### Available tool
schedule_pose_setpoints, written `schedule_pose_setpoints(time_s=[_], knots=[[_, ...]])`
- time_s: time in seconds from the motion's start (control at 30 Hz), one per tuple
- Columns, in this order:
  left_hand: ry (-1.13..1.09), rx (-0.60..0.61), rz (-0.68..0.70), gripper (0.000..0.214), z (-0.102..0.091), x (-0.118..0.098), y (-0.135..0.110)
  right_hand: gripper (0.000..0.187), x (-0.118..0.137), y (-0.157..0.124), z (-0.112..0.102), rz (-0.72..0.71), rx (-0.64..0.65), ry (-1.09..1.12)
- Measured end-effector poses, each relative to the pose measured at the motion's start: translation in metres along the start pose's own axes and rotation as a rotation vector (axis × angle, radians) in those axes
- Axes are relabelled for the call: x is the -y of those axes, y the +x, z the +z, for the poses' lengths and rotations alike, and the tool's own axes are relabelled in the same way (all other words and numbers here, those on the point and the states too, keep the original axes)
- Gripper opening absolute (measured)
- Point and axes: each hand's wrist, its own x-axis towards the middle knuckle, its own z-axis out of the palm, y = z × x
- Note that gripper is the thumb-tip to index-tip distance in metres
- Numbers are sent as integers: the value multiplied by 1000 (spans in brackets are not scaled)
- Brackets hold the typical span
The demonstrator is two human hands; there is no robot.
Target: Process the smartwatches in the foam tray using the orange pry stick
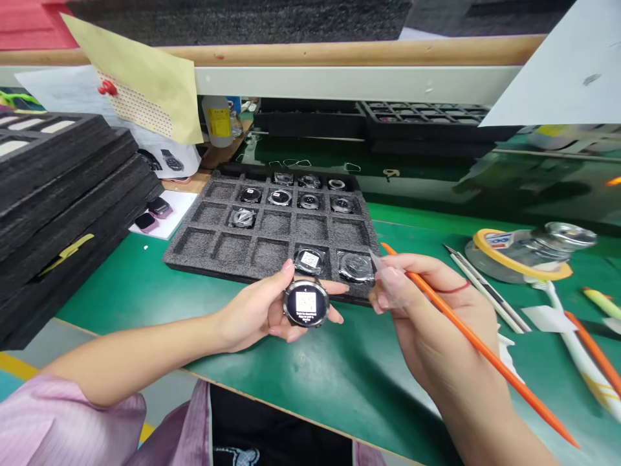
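Observation:
My left hand holds a round watch body face up between its fingers and thumb. A printed QR label covers the watch's face. My right hand grips a thin orange stick, and a scrap of clear film clings near its fingertips. Just behind both hands lies a dark grey foam tray with square pockets. Several round watch bodies sit in its pockets, some in clear film. My left fingers overlap the tray's front edge.
A tall stack of black foam trays stands at the left. On the green work mat at the right lie tweezers and a yellow-rimmed glass dish. Two pink watches rest on white paper. Black trays stand behind.

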Motion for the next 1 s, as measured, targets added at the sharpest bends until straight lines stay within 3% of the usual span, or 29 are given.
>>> schedule_pose_setpoints(time_s=[0.43, 0.63, 0.77, 1.0], knots=[[33, 34, 24, 64, 0, 1, 1, 19, 2, -2, 5, 104, 88, -24], [25, 23, 24, 62, 1, 2, 2, 13, 0, -3, 3, -36, 86, -68], [32, 28, 15, 64, 1, 2, 2, 7, 4, -7, 6, -152, 65, -212], [19, 67, 23, 67, 0, 4, 2, 16, 12, -18, 11, -361, 262, -345]])
